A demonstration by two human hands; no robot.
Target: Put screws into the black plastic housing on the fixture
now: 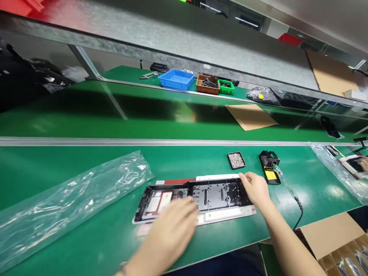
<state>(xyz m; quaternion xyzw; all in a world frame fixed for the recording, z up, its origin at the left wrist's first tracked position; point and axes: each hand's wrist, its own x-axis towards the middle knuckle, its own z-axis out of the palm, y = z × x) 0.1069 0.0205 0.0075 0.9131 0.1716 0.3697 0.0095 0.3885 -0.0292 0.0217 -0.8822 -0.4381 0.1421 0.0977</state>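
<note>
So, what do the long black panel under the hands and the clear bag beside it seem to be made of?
The long black panel looks like moulded matte plastic, with ribbed recesses; its grey middle may be metal. The clear bag appears to be thin glossy plastic film: crinkled and see-through.

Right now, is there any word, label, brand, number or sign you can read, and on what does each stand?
None can be read.
Long panel under both hands: red and white patches, no legible print.
Yellow patch on the black stand: too blurred to read.
Yellow spot on the black bag: too small to read.
</note>
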